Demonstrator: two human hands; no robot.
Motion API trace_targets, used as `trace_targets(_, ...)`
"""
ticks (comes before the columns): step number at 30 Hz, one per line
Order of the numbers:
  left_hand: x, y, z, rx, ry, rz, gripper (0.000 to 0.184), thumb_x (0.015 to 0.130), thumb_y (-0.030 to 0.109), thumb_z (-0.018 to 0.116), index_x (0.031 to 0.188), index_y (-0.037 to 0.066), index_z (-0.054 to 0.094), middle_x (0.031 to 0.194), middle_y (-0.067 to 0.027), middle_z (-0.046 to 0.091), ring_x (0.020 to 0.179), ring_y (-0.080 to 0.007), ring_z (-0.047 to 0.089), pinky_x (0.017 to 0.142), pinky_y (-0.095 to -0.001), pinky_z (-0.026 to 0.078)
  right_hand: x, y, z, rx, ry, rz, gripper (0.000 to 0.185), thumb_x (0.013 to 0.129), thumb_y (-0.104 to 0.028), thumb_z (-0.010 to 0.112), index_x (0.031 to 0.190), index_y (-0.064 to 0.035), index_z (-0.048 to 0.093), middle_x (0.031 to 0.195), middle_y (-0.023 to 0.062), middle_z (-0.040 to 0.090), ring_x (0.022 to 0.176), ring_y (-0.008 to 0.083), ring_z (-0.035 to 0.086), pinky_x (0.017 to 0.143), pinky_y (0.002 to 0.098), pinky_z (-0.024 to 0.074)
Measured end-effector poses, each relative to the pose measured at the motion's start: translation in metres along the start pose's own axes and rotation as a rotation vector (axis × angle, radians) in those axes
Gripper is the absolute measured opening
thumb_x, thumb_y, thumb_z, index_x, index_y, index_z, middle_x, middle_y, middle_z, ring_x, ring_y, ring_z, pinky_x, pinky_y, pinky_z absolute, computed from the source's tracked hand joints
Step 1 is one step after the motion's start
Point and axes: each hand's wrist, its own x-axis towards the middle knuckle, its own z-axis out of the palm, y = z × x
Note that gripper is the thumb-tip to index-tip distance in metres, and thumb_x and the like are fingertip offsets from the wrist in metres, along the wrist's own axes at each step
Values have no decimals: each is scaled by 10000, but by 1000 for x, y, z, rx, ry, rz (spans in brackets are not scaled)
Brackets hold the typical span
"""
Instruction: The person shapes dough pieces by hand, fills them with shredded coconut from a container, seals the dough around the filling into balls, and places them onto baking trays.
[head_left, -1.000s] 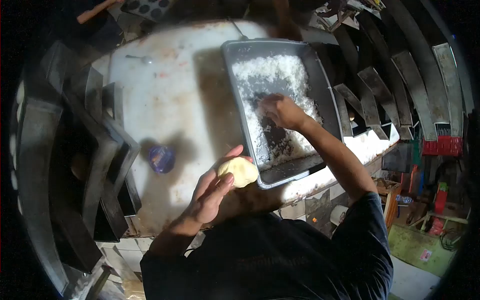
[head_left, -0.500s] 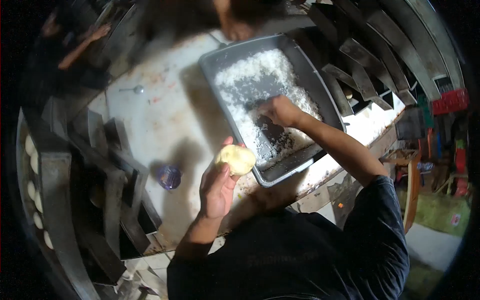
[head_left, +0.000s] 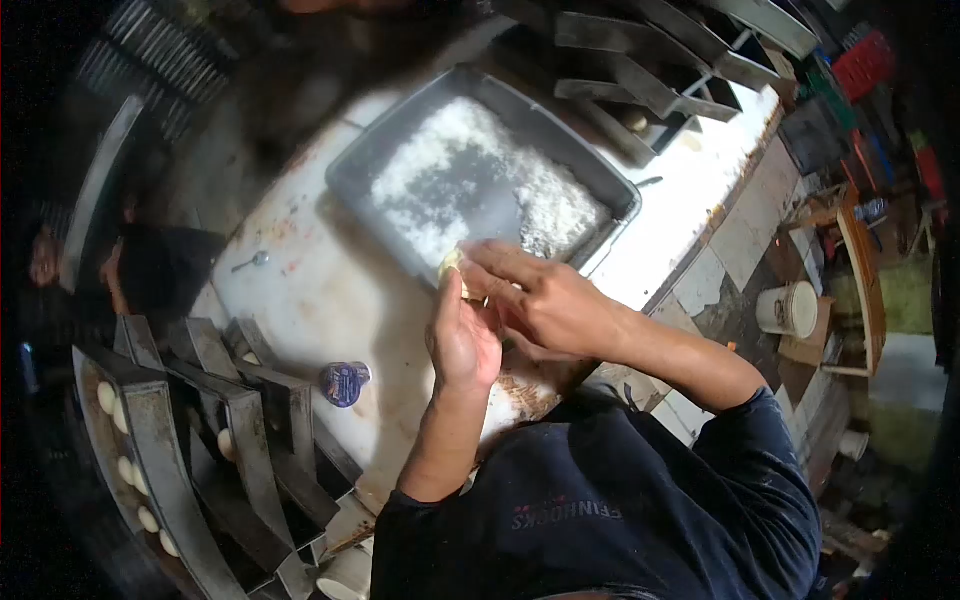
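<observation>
A piece of pale yellow dough (head_left: pixel 452 264) is held in my left hand (head_left: pixel 465 345), in front of the near edge of a grey plastic tub (head_left: pixel 345 185). My right hand (head_left: pixel 555 305) is over the dough, its fingers bent and close together against it. They cover most of the dough and hide whatever they may hold. Loose white shreds (head_left: pixel 435 140) are spread over the floor of the tub, with a thinly covered patch in the middle.
Left of my arm stands a small purple cup (head_left: pixel 345 384), with a spoon (head_left: pixel 250 262) farther off on the table. Metal racks (head_left: pixel 240 410) holding pale dough balls (head_left: pixel 107 398) stand at left; more metal racks (head_left: pixel 640 85) are at upper right. A white bucket (head_left: pixel 790 310) sits on the floor.
My right hand has come out of the tub to the dough in my left hand. The view has turned, so the tub appears farther left and higher.
</observation>
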Motion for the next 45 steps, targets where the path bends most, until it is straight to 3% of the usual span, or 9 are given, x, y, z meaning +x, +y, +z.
trace_targets(5, -9, -17, 6, 256, 23, 12, 516, 1017, 305, 420, 1435, 9, 355, 1354, -134, 508, 1217, -231, 520, 1024, -355, 429, -35, -10, -5, -138, -128, 140, 763, 752, -225, 589, 1432, 45, 375, 1485, 249, 365, 1437, 371, 252, 1191, 494, 110)
trace_targets(8, -16, -28, 6, 172, -69, -21, 512, 1020, 308, 390, 1432, 7, 355, 1345, -143, 515, 1210, -258, 525, 1009, -368, 449, -51, -4, -35, 705, -26, 299, 606, 901, -231, 554, 1448, -26, 391, 1530, 190, 326, 1391, 319, 355, 1134, 473, 295)
trace_targets(14, -51, -69, 50, 143, -235, 98, 468, 1028, 237, 373, 1417, -21, 343, 1373, -209, 471, 1210, -295, 520, 1017, -407, 449, -114, -9, -6, 1102, 657, 676, 280, 865, -165, 695, 1055, 41, 701, 1075, 188, 629, 846, 192, 674, 710, 268, 569)
trace_targets(22, -162, -129, 72, 1487, -568, 1041, 867, 955, 219, 570, 1506, -40, -48, 1461, -250, 287, 1328, -323, 364, 1113, -414, 286, -179, -136, -62, 47, 910, 374, 218, 765, -152, 780, 913, -13, 703, 946, 124, 651, 696, 193, 653, 602, 287, 524)
trace_targets(23, -184, -129, 84, 1205, -517, 625, 839, 959, 216, 563, 1514, -33, -15, 1442, -230, 339, 1312, -317, 397, 1110, -399, 294, -192, -139, -62, -120, 974, 204, 176, 787, -116, 749, 900, 9, 698, 934, 133, 655, 720, 219, 653, 614, 303, 529)
trace_targets(29, -283, -108, 62, 572, -639, 339, 784, 906, 422, 631, 1456, -31, 302, 1383, -199, 429, 1228, -275, 498, 1056, -400, 387, -255, -220, -68, 139, 816, -91, 128, 785, -35, 719, 895, 16, 679, 923, 129, 656, 792, 253, 660, 674, 329, 542)
trace_targets(37, -359, -94, 17, 1127, -459, 1236, 258, 952, 284, 610, 1138, 105, 604, 1196, -221, 597, 1020, -296, 623, 790, -367, 549, -275, -283, -25, 878, 566, 283, 197, 778, -83, 778, 948, 5, 730, 772, 91, 660, 654, 108, 638, 562, 230, 504)
trace_targets(42, -414, -68, -15, 1643, -11, 1352, 636, 907, 303, 661, 1438, 80, 391, 1108, -141, 503, 1010, -260, 576, 874, -353, 483, -258, -342, -3, 359, 492, -117, 381, 756, -158, 801, 1063, 8, 648, 906, 114, 628, 711, 233, 649, 598, 297, 532)
trace_targets(45, -457, -32, -36, 1334, -84, 1301, 697, 767, 148, 759, 1387, 50, 457, 1208, -171, 464, 1046, -275, 543, 885, -358, 487, -243, -378, 31, 260, 489, -223, 291, 767, -106, 777, 1019, -6, 674, 872, 107, 641, 714, 229, 644, 607, 308, 535)
